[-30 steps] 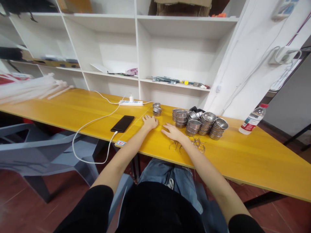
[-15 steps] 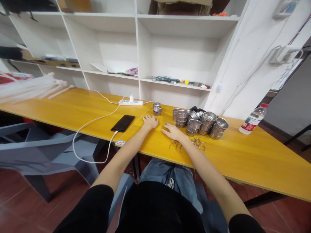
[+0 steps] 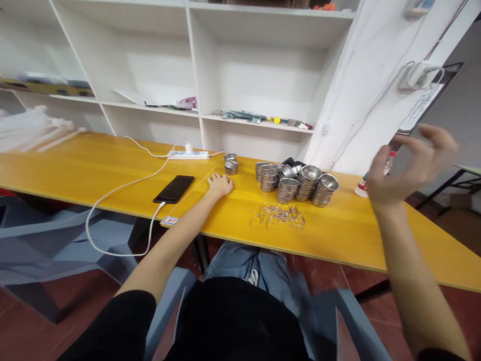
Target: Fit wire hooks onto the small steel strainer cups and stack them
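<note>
My left hand (image 3: 221,185) lies flat on the yellow table (image 3: 349,235), fingers spread, just in front of a small stack of metal cups (image 3: 230,164). Raised above the table's right part, my right hand (image 3: 409,165) is blurred, with its fingers apart and nothing visible in them. It hides much of a plastic bottle (image 3: 361,188) behind it. Between the hands stand several stacks of perforated metal cups (image 3: 288,188). In front of those stacks, a loose pile of thin curved metal wires (image 3: 280,214) lies near the table edge.
A black phone (image 3: 174,189) on a white cable lies left of my left hand. A power strip (image 3: 190,155) sits at the back, against white shelves (image 3: 259,75). Blue plastic chairs (image 3: 101,235) stand at the left, and white wrapped rods (image 3: 41,130) lie on the far left.
My right hand has lifted from the table beside the cup stacks and swung right and up, in front of the bottle. My left hand stays on the table. The view has shifted to the right.
</note>
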`<action>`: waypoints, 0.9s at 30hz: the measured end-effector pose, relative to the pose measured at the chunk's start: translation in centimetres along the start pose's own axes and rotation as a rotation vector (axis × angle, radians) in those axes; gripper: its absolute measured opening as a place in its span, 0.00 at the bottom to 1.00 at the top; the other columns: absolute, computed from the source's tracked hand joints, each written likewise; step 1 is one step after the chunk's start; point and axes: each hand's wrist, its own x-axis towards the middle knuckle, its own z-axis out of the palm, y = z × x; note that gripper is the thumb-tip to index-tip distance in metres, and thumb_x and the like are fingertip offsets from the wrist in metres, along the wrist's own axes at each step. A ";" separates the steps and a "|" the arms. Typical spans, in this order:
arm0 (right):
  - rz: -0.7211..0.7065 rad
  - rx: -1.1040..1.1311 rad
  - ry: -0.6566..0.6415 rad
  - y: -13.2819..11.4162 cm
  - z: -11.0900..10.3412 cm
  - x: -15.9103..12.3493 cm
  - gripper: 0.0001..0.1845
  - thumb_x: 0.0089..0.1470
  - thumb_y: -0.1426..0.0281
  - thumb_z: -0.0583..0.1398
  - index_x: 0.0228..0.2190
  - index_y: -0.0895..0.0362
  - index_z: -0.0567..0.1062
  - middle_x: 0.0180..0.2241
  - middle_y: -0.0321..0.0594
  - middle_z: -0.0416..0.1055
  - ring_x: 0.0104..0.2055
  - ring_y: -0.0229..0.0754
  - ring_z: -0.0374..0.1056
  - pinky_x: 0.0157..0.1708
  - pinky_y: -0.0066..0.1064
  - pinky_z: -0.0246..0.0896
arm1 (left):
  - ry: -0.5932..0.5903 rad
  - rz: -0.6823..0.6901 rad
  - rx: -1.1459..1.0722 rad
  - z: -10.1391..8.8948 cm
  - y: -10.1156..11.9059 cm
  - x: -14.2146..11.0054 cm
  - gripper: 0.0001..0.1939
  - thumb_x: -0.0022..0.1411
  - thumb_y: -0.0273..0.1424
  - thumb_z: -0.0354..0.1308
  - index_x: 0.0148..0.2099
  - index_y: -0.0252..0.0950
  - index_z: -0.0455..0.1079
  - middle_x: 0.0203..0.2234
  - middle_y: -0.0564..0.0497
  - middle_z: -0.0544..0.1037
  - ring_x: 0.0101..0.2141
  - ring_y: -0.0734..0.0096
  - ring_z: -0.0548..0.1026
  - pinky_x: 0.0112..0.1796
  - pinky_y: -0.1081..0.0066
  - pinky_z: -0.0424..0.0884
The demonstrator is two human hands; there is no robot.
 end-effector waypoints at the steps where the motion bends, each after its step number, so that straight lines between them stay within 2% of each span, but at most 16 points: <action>1: 0.040 -0.073 -0.012 3.3 -0.5 0.2 0.22 0.65 0.61 0.59 0.57 0.58 0.71 0.61 0.59 0.62 0.67 0.63 0.56 0.65 0.62 0.50 | 0.006 0.000 0.007 0.0 0.0 -0.1 0.32 0.70 0.42 0.38 0.65 0.28 0.66 0.68 0.25 0.61 0.70 0.41 0.57 0.65 0.41 0.53; 3: 0.212 -0.194 -0.102 9.4 -0.4 -0.4 0.31 0.62 0.60 0.64 0.61 0.60 0.67 0.66 0.63 0.57 0.70 0.63 0.51 0.68 0.58 0.44 | 0.010 0.004 0.016 0.1 0.0 -0.2 0.32 0.70 0.42 0.38 0.64 0.28 0.67 0.68 0.25 0.62 0.69 0.40 0.59 0.65 0.42 0.54; 5: 0.509 -0.290 -0.223 14.2 0.7 -1.8 0.47 0.50 0.62 0.73 0.64 0.65 0.62 0.68 0.72 0.52 0.72 0.65 0.48 0.68 0.58 0.42 | 0.014 0.016 0.022 0.2 -0.1 -0.2 0.32 0.70 0.42 0.38 0.63 0.27 0.67 0.66 0.25 0.64 0.67 0.41 0.61 0.64 0.43 0.55; 6: 0.642 -0.300 -0.269 16.0 1.5 -2.6 0.51 0.47 0.64 0.75 0.65 0.66 0.60 0.67 0.75 0.53 0.72 0.64 0.48 0.68 0.57 0.43 | 0.014 0.023 0.020 0.3 -0.2 -0.2 0.32 0.70 0.42 0.38 0.63 0.28 0.68 0.65 0.25 0.66 0.67 0.41 0.62 0.64 0.43 0.56; 8: 0.799 -0.250 -0.339 18.7 3.3 -4.1 0.51 0.48 0.62 0.74 0.64 0.68 0.59 0.65 0.76 0.55 0.71 0.61 0.51 0.68 0.53 0.44 | 0.027 0.027 0.021 0.6 -0.3 -0.1 0.31 0.69 0.42 0.39 0.61 0.28 0.69 0.63 0.26 0.68 0.65 0.41 0.64 0.63 0.43 0.58; 12: 0.978 -0.166 -0.323 21.8 6.8 -5.9 0.51 0.44 0.63 0.74 0.62 0.67 0.61 0.63 0.72 0.60 0.66 0.58 0.58 0.65 0.46 0.52 | 0.062 0.042 0.036 1.3 -0.8 0.4 0.31 0.69 0.42 0.39 0.60 0.27 0.70 0.61 0.26 0.70 0.63 0.40 0.66 0.61 0.43 0.60; 17: 1.057 -0.143 -0.253 24.8 9.5 -6.3 0.40 0.46 0.62 0.72 0.57 0.58 0.65 0.58 0.63 0.67 0.58 0.55 0.68 0.56 0.45 0.63 | 0.064 0.061 0.071 1.6 -1.3 1.1 0.32 0.69 0.43 0.38 0.60 0.28 0.70 0.59 0.28 0.72 0.62 0.41 0.67 0.60 0.44 0.61; 21: 1.000 -0.116 -0.309 25.8 10.6 -6.6 0.36 0.43 0.66 0.72 0.53 0.56 0.67 0.53 0.57 0.72 0.52 0.53 0.71 0.54 0.42 0.64 | 0.071 0.043 0.081 1.3 -1.0 0.6 0.30 0.68 0.42 0.40 0.58 0.30 0.71 0.58 0.31 0.75 0.61 0.44 0.69 0.60 0.47 0.63; 24: 0.922 -0.140 -0.304 25.1 9.9 -7.3 0.32 0.44 0.65 0.71 0.50 0.55 0.68 0.52 0.57 0.74 0.53 0.54 0.72 0.56 0.44 0.63 | 0.083 0.023 0.054 0.4 -0.2 -0.5 0.27 0.68 0.40 0.41 0.57 0.32 0.72 0.57 0.34 0.77 0.59 0.46 0.72 0.59 0.51 0.65; 27: 0.818 -0.145 -0.288 23.6 7.3 -8.0 0.30 0.43 0.63 0.71 0.47 0.52 0.68 0.50 0.54 0.75 0.52 0.56 0.73 0.54 0.46 0.65 | 0.066 -0.078 0.028 -1.3 1.1 -2.3 0.24 0.66 0.39 0.46 0.53 0.31 0.75 0.50 0.33 0.80 0.53 0.42 0.76 0.52 0.53 0.71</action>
